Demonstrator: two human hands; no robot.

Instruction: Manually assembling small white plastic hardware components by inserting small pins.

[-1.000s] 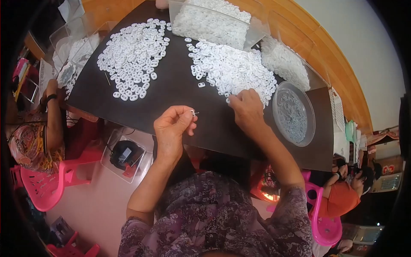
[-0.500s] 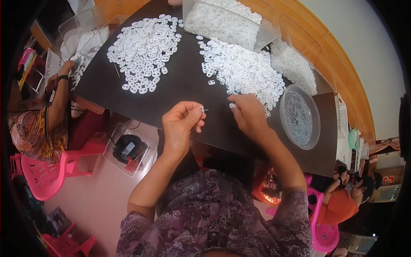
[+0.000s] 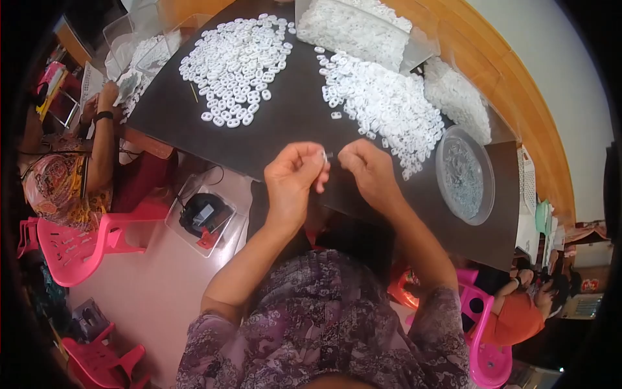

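Note:
My left hand (image 3: 291, 178) pinches a small white plastic piece (image 3: 325, 155) between thumb and forefinger, with a thin metal pin sticking out of it to the right. Close by on the right, my right hand (image 3: 370, 172) has its fingertips pressed together; whatever they hold is hidden. Both hands are above the near edge of the dark table (image 3: 295, 104), a small gap apart. Beyond my right hand spreads a heap of small white two-holed pieces (image 3: 382, 97). Another heap of oval white two-holed pieces (image 3: 240, 68) lies farther left.
A round clear bowl (image 3: 491, 185) of metal pins stands at the right. Two clear boxes of white pieces (image 3: 356, 29) (image 3: 457, 97) are at the back right. A thin stick (image 3: 194, 92) lies by the left heap. A person (image 3: 65, 175) works at the far left.
My right hand has drawn back from the heap toward my left hand. A white bit that showed at its fingertips is now out of sight. The view has shifted slightly.

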